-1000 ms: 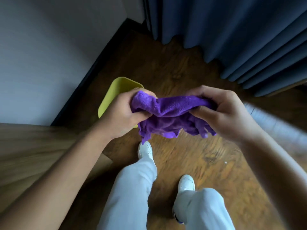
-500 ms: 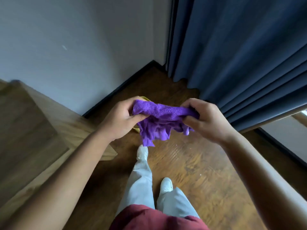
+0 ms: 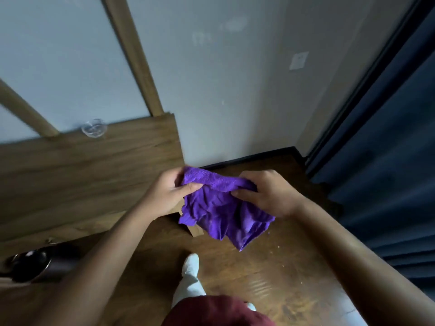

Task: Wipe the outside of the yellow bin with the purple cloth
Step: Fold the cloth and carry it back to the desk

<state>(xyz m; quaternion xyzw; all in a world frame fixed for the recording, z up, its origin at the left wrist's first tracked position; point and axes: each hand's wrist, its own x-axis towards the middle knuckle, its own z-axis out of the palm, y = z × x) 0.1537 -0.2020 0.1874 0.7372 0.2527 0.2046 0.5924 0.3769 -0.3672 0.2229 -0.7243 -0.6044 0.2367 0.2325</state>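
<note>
Both hands [image 3: 164, 196] [image 3: 270, 196], fingers still pinched on purple cloth [image 3: 219, 208], yellow bin now out of view.

Both bare forearms reach forward from the lower corners and converge in front of the body. The left hand [image 3: 168, 195] is curled, thumb lying across the front and fingers [image 3: 179, 176] wrapped behind, pinching the upper left edge of a crumpled purple microfibre cloth [image 3: 221, 208]. The right hand [image 3: 268, 195] mirrors it, back of the hand up, thumb pressing from the front onto the cloth's upper right edge. The two hands sit near each other at the same height, wrists roughly straight.
</note>
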